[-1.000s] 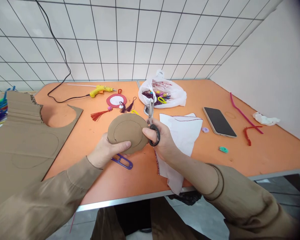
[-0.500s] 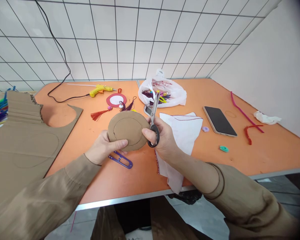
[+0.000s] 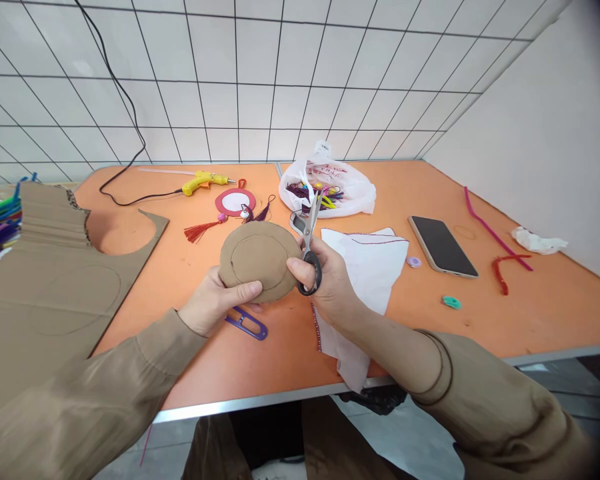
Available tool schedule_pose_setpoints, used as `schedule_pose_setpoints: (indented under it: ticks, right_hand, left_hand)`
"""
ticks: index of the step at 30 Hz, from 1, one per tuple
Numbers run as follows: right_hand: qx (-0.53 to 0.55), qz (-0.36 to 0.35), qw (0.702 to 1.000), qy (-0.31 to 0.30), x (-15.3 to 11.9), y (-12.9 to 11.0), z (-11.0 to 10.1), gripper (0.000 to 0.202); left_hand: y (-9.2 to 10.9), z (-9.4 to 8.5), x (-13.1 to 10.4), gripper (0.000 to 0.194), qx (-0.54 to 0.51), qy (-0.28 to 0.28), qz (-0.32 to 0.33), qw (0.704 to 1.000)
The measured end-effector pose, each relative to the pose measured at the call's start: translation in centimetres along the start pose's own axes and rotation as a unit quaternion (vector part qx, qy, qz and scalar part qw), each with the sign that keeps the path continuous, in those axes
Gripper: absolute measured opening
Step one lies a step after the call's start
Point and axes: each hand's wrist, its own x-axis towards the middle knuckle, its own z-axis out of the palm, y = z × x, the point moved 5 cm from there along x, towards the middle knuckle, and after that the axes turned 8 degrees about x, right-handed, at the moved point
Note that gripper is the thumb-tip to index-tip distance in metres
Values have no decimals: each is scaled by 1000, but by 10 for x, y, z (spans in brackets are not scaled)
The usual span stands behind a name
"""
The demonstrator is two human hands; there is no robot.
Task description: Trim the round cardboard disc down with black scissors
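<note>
My left hand [image 3: 217, 300] pinches a round cardboard disc [image 3: 263, 257] at its lower left, thumb on the face and fingers beneath. A smaller circle is drawn on the disc. In my right hand [image 3: 333, 277] is a pair of scissors [image 3: 309, 247] with black handles, blades pointing up and away from me; the thumb touches the disc's right edge. Under the left hand lies a purple-blue tool with an oval slot [image 3: 250, 325], partly covered. White fabric with red stitched edging [image 3: 365, 267] spreads beneath the right hand.
At left lies a big cardboard sheet [image 3: 75, 287]. Behind are a yellow glue gun [image 3: 205, 182], a red-rimmed round ornament [image 3: 235, 201] with tassels and a white plastic bag [image 3: 350, 190]. To the right are a phone [image 3: 443, 245], pipe cleaners [image 3: 503, 267] and a crumpled tissue [image 3: 537, 240].
The whole view has shifted slightly. The disc, scissors and both hands keep nearly the same grip and position relative to each other.
</note>
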Motion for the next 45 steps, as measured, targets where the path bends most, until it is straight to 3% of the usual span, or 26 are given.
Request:
schedule_pose_setpoints:
  ticks: [10,18,24,28,32,35,38,42,45]
  right_hand:
    - [-1,-8,1000,-3,1,-4,-2,12]
    - [-10,9,1000,0,5,-3,-4,17]
    - [-27,36,999,-23,4,-2,-1,18]
    - [-49,36,998,-25,3,-1,-1,18]
    - [-86,-40,995,28,3,-9,-6,15]
    - [-117,-122,983,66,-3,-22,-10,15]
    - [-172,-132,976,14,-10,-27,-4,14]
    - [-255,-83,944,-193,-19,-19,19,14]
    - [-317,-78,913,-245,-21,-16,25,9]
  left_hand:
    - [4,-10,3,40,27,-5,19,999]
    - [9,-4,-3,45,18,-103,9,994]
    - [17,-16,2,39,-21,-10,67,997]
    - [20,-19,4,37,-2,16,68,998]
    - [23,-20,4,37,-16,26,79,996]
    - [26,-27,6,30,-46,79,120,989]
    - [26,-33,8,24,-73,112,141,981]
    - [26,-32,7,20,-93,117,160,976]
    - [27,-30,5,19,-95,115,174,973]
